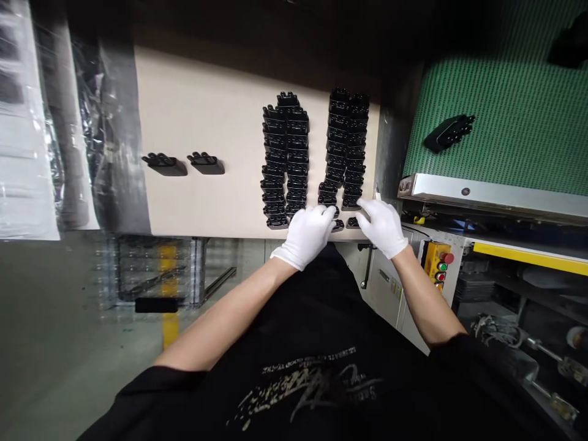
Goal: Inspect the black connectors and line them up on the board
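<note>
Both hands wear white gloves at the near edge of a beige tabletop [206,110]. My left hand [307,236] has its fingers bent together beside the lower end of the right-hand group of black parts [337,141]; whether it grips one cannot be made out. My right hand [381,225] reaches to the bottom of that group's outer column, thumb and fingers apart, with a small black part [353,222] beside the thumb. Another double column of black parts [297,153] stands left of it. Two single black parts, one [169,165] and another [209,164], sit farther left.
A green conveyor belt [505,128] with a black part [448,133] on it runs at the right, behind a metal rail [505,195]. Below is a yellow button box [438,263]. Plastic sheeting [68,122] lies at the left. A metal rack [197,269] stands below the table.
</note>
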A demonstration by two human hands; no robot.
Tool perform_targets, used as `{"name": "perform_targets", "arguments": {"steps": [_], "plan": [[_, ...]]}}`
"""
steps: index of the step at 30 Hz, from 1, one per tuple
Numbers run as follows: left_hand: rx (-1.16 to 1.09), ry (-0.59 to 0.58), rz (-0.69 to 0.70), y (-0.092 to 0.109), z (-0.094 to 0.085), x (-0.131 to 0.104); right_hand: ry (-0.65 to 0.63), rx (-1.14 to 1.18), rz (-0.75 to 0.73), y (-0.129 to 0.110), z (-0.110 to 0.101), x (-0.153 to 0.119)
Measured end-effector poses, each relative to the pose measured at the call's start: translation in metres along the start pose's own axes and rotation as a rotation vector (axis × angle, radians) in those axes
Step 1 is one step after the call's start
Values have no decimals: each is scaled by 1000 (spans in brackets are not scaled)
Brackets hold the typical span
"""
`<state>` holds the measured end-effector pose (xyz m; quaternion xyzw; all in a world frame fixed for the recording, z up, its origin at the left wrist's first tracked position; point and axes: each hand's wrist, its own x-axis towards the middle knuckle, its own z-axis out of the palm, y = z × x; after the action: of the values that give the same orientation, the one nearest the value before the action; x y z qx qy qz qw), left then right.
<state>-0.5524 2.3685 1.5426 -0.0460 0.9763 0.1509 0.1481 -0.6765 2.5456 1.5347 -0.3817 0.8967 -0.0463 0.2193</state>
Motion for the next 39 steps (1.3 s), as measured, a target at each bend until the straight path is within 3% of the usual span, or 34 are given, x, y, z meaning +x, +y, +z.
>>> {"name": "perform_targets", "arguments": {"steps": [4,8,10,13,15,17,20,22,24,27,30,32,34,36,39], "plan": [[70,-112,4,-2,-9,25,-87,-119,-26,-13,-5,27],[81,-169,55,-1,-18,37,-131,-103,-20,-27,-20,19],[81,-150,55,-3,-25,35,-15,-50,-29,-38,-47,7],[69,-101,17,-6,-36,30,367,-36,-57,-48,-106,3],[61,-98,0,-8,-42,28,509,-113,-16,-35,-142,17],[48,-100,2,-9,-46,26,469,-176,69,-6,-161,36],[-21,-71,-9,-11,-48,21,398,-146,87,41,-162,56],[-124,-27,-33,-13,-54,19,392,-104,64,61,-160,57],[-287,24,-40,-14,-68,23,427,43,75,69,-165,46],[-502,123,35,-7,-111,56,642,573,121,74,-183,9],[-499,286,206,28,-167,121,856,1151,128,70,-190,-50],[-412,339,327,71,-200,177,856,1456,160,54,-177,-91],[-288,306,408,124,-220,235,709,1796,283,26,-149,-124],[-158,238,428,176,-229,285,497,2176,474,-6,-112,-145],[-11,133,387,230,-230,336,346,2624,664,-47,-62,-157]]}}
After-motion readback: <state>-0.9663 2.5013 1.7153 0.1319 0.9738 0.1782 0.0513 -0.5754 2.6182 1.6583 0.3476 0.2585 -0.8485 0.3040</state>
